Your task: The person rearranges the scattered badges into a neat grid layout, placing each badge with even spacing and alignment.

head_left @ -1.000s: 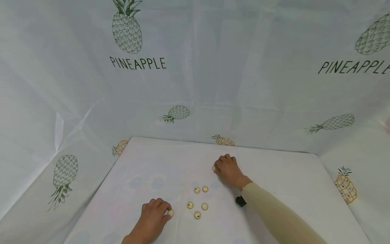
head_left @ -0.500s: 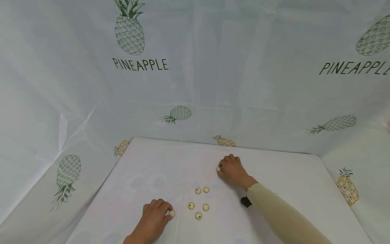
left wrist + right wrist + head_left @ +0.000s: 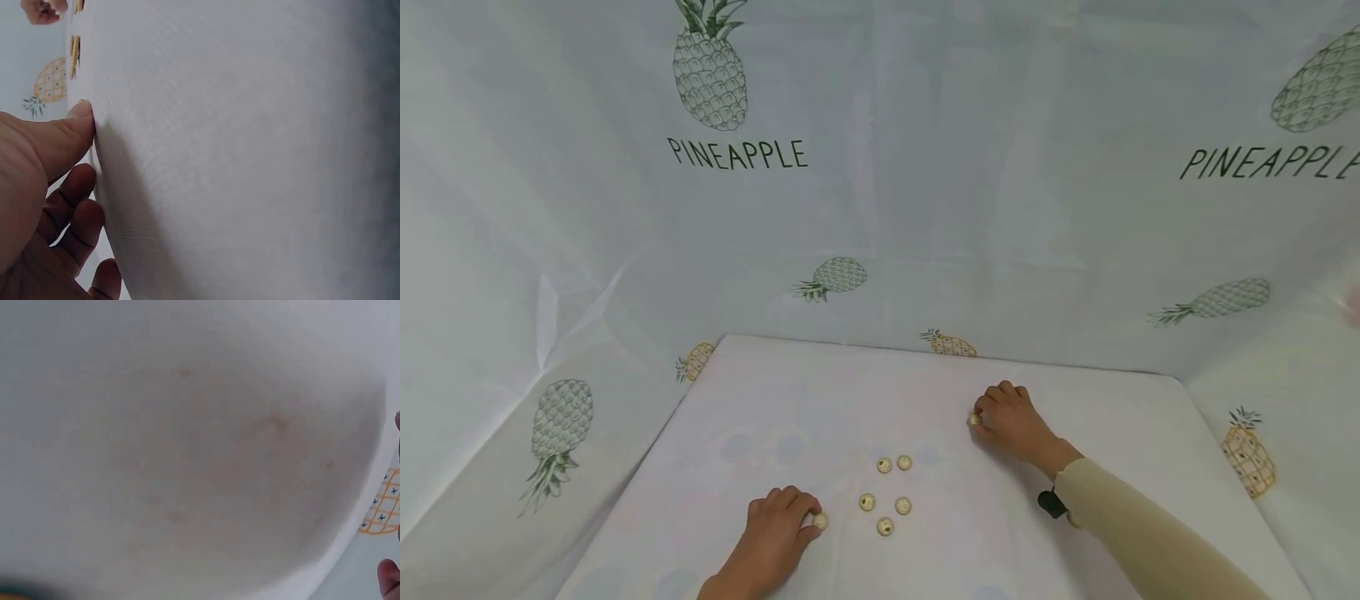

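Observation:
In the head view my left hand (image 3: 772, 533) rests low on the white table, thumb and forefinger pinching a small round beige disc (image 3: 820, 521). Farther back and to the right, my right hand (image 3: 1013, 421) pinches a similar disc (image 3: 975, 419) at its fingertips. Between the hands lie several more round discs with dark marks, among them a front one (image 3: 885, 526). The left wrist view shows my thumb (image 3: 69, 134) and curled fingers low at the tabletop; the pinched disc is hidden there. Only bits of the right fingers (image 3: 389, 578) enter the right wrist view.
The white cloth-covered table (image 3: 1097, 467) ends at a back edge below a hanging white sheet (image 3: 970, 208) printed with pineapples. The sheet also rises along both sides. A dark device (image 3: 1052, 503) sits at my right wrist by the beige sleeve (image 3: 1138, 521).
My right hand has moved to the right across the table with the disc in its fingers. The left hand and the discs in the middle stay in place.

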A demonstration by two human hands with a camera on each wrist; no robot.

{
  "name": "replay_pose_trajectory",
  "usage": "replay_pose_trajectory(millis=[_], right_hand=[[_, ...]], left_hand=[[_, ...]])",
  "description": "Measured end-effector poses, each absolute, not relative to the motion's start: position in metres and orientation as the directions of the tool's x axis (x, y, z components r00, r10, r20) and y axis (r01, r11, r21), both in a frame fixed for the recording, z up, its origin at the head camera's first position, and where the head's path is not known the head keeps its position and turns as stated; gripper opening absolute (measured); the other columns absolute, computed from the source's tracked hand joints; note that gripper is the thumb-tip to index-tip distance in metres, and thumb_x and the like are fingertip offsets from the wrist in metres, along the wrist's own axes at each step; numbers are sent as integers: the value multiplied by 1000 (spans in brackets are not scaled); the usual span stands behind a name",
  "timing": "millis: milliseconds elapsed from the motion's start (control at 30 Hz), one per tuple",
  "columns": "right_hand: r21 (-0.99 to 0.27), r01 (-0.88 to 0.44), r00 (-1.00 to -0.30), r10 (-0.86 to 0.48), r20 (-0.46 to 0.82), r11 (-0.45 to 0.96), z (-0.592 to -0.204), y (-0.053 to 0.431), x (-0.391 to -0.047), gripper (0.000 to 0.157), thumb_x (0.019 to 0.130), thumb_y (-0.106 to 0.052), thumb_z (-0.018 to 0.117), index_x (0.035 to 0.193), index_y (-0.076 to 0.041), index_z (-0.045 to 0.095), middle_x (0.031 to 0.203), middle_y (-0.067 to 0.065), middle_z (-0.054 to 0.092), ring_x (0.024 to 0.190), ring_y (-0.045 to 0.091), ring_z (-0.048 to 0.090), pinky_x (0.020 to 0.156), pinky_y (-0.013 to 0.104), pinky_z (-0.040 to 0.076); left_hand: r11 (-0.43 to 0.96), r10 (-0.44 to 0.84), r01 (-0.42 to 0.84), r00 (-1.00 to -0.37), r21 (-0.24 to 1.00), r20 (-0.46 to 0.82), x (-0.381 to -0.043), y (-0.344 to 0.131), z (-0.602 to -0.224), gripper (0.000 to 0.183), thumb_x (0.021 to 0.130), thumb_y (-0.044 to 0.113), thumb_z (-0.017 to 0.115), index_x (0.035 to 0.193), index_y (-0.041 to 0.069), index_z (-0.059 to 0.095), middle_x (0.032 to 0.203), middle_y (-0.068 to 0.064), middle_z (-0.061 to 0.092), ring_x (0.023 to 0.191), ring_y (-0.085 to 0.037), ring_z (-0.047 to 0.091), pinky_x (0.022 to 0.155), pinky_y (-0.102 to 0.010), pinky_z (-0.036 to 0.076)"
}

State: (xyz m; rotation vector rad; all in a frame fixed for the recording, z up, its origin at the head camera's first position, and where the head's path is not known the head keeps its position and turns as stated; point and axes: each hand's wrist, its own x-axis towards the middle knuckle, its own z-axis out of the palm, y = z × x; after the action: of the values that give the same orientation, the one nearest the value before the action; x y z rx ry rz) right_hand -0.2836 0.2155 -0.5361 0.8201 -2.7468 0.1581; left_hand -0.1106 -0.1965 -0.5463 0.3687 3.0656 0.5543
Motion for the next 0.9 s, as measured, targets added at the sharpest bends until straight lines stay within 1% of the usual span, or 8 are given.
replay_pose_trajectory(millis=[167,367,633,900], right_hand=[[-48,-543,-808,-505,304,839,-541,223,-279,15,93,-26,81,94,-15,71,96,0,63,95,24,50,87,49,41],[-78,-533,-820,-492,294,843,-542,227,-276,14,93,-24,81,93,-15,70,96,-1,62,95,24,50,87,49,40],[-101,-531,-826,-487,284,841,-541,226,-280,13,94,-24,79,93,-15,70,96,0,62,94,24,49,85,48,39],[-72,-536,-823,-501,269,841,-542,227,-284,12,94,-26,79,94,-16,72,96,0,64,94,24,51,84,49,41]], left_hand=[[911,232,233,-972,341,45,-110,-196,-546,21,90,26,84,101,28,66,97,15,57,92,-10,50,84,-46,41],[909,235,238,-971,343,52,-110,-196,-545,20,90,26,83,101,29,66,97,15,57,90,-9,49,83,-45,40],[914,217,211,-976,345,22,-110,-194,-546,21,90,27,83,102,29,66,98,15,57,91,-9,50,83,-45,40],[910,232,230,-972,346,36,-110,-195,-547,20,91,27,83,102,29,66,98,16,57,92,-9,51,83,-45,40]])
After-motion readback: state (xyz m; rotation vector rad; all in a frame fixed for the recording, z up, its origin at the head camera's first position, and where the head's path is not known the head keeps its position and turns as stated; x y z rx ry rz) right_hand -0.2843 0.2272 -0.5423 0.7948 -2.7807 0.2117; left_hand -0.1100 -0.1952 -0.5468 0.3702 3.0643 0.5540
